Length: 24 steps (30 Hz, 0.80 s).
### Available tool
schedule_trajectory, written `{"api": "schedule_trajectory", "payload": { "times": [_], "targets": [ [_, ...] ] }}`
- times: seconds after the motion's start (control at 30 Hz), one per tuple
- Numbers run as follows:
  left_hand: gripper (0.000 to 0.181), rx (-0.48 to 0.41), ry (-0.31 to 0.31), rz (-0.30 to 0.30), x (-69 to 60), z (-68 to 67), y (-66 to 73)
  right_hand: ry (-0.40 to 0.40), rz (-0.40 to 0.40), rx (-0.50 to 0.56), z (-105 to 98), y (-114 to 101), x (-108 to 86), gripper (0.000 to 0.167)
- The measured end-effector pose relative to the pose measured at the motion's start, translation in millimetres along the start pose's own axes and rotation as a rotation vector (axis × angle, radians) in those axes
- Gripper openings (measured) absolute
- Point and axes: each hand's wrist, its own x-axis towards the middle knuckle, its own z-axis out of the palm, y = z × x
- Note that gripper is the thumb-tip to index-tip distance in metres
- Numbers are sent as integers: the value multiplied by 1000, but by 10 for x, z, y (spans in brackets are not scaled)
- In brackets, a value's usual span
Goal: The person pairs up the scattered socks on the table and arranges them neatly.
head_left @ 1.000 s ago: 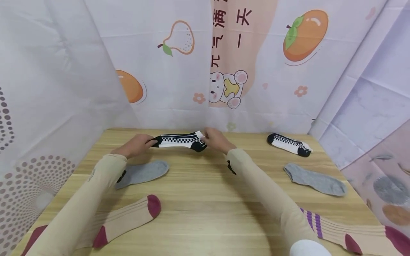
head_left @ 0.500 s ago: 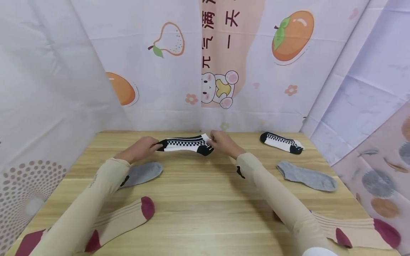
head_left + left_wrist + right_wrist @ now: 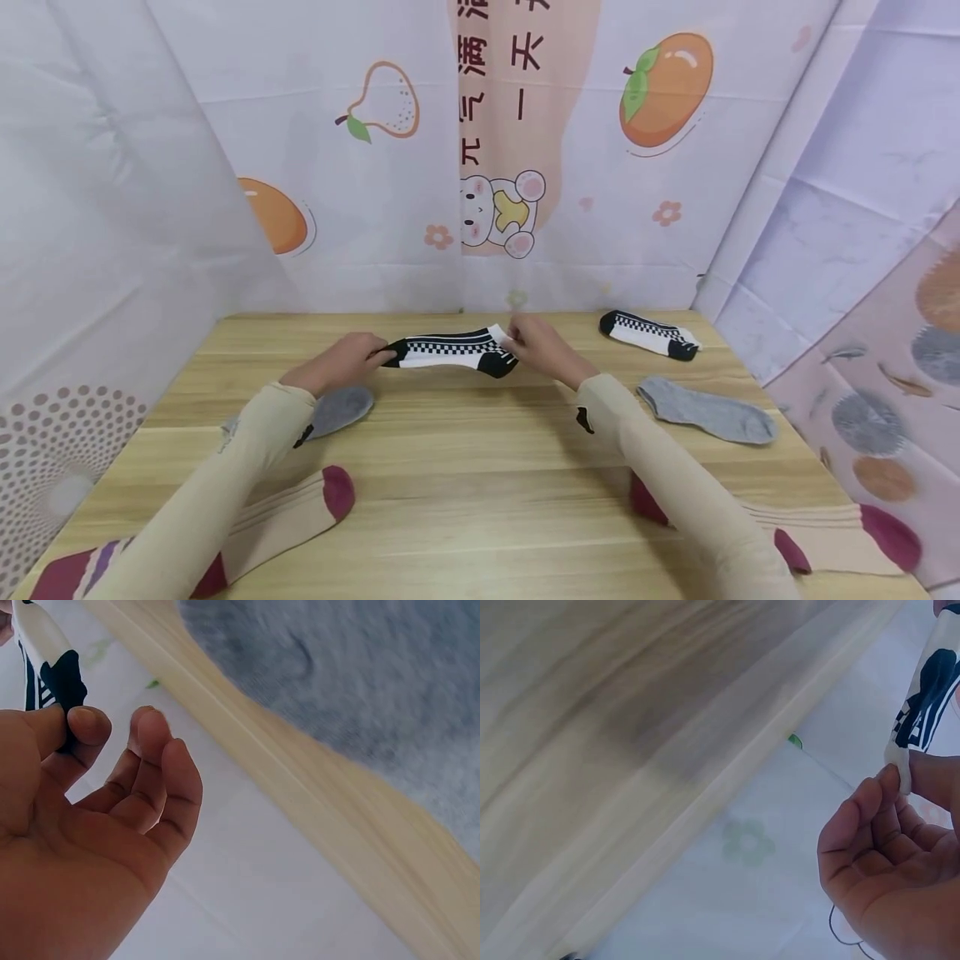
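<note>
A black-and-white checkered ankle sock (image 3: 447, 350) is stretched between my two hands above the back part of the table. My left hand (image 3: 341, 363) pinches its black toe between thumb and index finger; in the left wrist view the other fingers of that hand (image 3: 112, 817) are loosely bent. At the white cuff, beside the black heel, my right hand (image 3: 546, 348) pinches the fabric. The right wrist view shows thumb and index finger of this hand (image 3: 892, 847) on the cuff edge. A grey sock (image 3: 341, 412) lies below my left wrist, partly covered by the sleeve.
A matching checkered sock (image 3: 649, 334) lies at the back right, with another grey sock (image 3: 708, 410) nearer. Beige socks with maroon toes lie at front left (image 3: 281, 525) and front right (image 3: 825, 533), partly under my arms. A printed curtain (image 3: 360, 208) hangs behind the wooden table (image 3: 480, 500).
Both hands, still holding the checkered sock taut, have shifted right and slightly nearer over the table. The head view has also turned a little to the right.
</note>
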Motion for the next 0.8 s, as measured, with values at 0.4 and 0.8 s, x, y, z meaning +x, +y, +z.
{"api": "schedule_trajectory", "payload": {
  "times": [0.4,0.8],
  "targets": [
    [31,7,-43,45,-77,123,301,-14,54,-19,-155,2,-467,14],
    [34,5,-6,105,-211,243,580,10,53,2,-273,-51,-933,15]
  ]
}}
